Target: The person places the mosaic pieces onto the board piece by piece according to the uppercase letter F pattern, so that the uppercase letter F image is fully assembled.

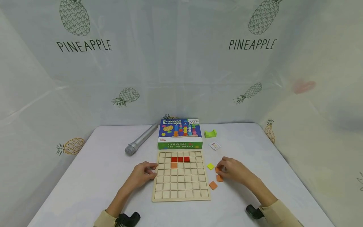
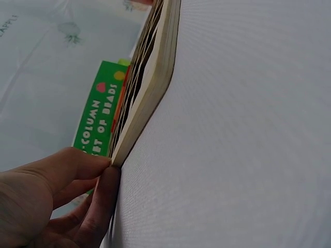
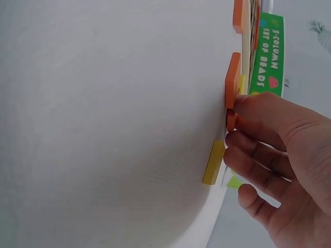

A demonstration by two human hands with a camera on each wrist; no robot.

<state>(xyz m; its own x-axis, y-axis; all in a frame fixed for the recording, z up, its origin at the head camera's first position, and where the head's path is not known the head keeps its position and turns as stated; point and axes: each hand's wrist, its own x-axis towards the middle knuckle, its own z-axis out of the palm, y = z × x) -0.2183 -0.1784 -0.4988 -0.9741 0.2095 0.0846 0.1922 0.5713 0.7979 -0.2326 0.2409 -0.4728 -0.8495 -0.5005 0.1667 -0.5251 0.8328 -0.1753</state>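
Note:
My left hand [image 1: 141, 175] rests beside a wooden grid board [image 1: 181, 186], fingertips touching its left edge. Three red square tiles [image 1: 180, 159] sit in a row on the board, with an orange square [image 1: 174, 165] under the leftmost. To the right of the board, my right hand [image 1: 233, 171] pinches an orange tile [image 3: 231, 120] between thumb and finger, low over the table. Close to that hand lie a second orange tile [image 1: 219, 178], a third orange tile [image 1: 213, 185] and a yellow tile [image 1: 210, 166].
Behind the board lies a blue and green bead-set box [image 1: 180, 134]. A silver microphone [image 1: 141, 139] lies to its left. On its right are a light green curved block [image 1: 210, 134] and a small white card [image 1: 214, 146]. A pineapple-print curtain [image 1: 181, 69] hangs behind the table.

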